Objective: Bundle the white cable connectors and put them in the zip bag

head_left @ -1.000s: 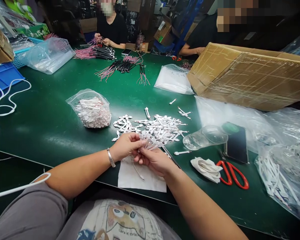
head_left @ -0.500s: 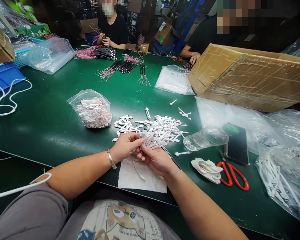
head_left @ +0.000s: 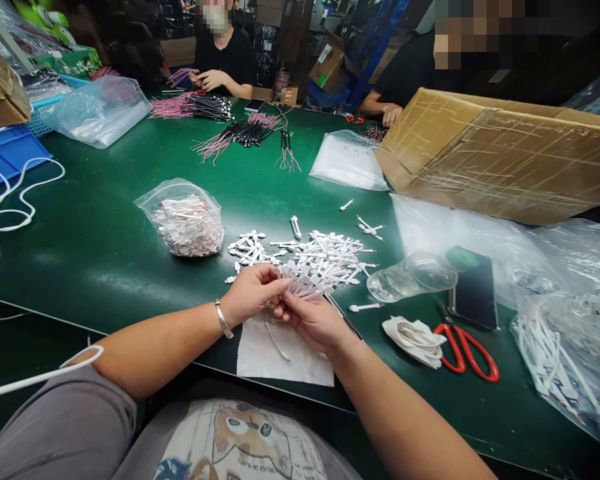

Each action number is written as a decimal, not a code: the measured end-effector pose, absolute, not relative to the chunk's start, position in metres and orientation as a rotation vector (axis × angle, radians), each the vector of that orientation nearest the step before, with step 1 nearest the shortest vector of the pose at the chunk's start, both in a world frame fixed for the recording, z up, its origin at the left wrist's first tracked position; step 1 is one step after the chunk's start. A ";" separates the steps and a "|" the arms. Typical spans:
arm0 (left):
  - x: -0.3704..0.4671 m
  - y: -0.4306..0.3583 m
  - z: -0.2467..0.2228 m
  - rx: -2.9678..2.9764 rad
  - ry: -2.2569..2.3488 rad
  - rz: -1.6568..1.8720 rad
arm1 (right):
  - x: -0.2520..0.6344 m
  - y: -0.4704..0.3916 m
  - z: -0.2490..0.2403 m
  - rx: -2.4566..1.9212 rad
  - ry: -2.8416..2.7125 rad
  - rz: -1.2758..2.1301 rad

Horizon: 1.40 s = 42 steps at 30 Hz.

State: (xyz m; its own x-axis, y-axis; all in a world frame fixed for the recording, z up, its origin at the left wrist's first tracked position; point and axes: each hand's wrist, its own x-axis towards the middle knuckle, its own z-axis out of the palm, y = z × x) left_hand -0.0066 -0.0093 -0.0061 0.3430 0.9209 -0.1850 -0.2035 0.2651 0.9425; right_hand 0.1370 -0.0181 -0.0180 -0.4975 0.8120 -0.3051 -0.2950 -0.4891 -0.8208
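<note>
Between my two hands is a fanned bunch of short white cables (head_left: 307,283) with flat white connector ends. My left hand (head_left: 254,291) pinches the bunch from the left, thumb on top. My right hand (head_left: 316,321) closes on its lower ends from the right, the thumb meeting the left one. Just beyond lies a loose pile of the same white cables (head_left: 330,252). Beneath my hands, a white cloth or paper sheet (head_left: 285,363) lies at the table edge with a single thin white cable (head_left: 278,341) on it.
A clear bag of white cables (head_left: 187,227) stands left of the pile. To the right are a clear plastic bottle (head_left: 405,279), a dark phone (head_left: 475,293), red-handled scissors (head_left: 465,350) and a cardboard box (head_left: 500,153). Two people sit across the green table (head_left: 105,220), near black-and-pink wire bundles (head_left: 245,133).
My hands stay almost still around the fanned cables, which shift slightly. Across the table, the person at the back has lowered a bundle of pink wires and moved their hands.
</note>
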 end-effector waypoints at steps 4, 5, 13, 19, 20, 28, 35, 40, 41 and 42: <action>-0.007 -0.009 -0.006 1.000 0.860 0.927 | 0.137 -0.018 -0.017 -0.912 -0.952 2.027; -0.007 -0.009 -0.006 0.997 0.847 0.929 | 0.136 -0.019 -0.017 -0.913 -0.959 2.023; -0.007 -0.012 -0.003 1.051 0.706 0.690 | 0.137 -0.023 -0.020 -0.976 -1.175 2.021; -0.008 -0.012 -0.009 1.030 0.691 0.721 | 0.135 -0.022 -0.020 -0.986 -1.230 2.044; -0.008 -0.012 -0.010 1.024 0.695 0.729 | 0.135 -0.022 -0.019 -0.982 -1.223 2.053; -0.009 -0.015 -0.002 0.980 0.714 0.616 | 0.137 -0.024 -0.017 -0.953 -1.247 2.146; -0.008 -0.018 0.001 1.001 0.724 0.623 | 0.139 -0.025 -0.016 -0.959 -1.236 2.192; -0.007 -0.017 -0.001 0.983 0.705 0.641 | 0.136 -0.025 -0.012 -0.953 -1.176 2.203; -0.007 -0.017 -0.002 0.977 0.705 0.644 | 0.135 -0.025 -0.012 -0.945 -1.166 2.207; -0.007 -0.017 -0.002 0.972 0.706 0.646 | 0.135 -0.025 -0.011 -0.938 -1.158 2.212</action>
State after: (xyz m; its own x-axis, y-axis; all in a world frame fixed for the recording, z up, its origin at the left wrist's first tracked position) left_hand -0.0073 -0.0172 -0.0022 0.6089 0.7565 -0.2387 -0.1699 0.4183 0.8923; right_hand 0.1351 -0.0253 -0.0114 -0.6558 0.6673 -0.3531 -0.0899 -0.5334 -0.8411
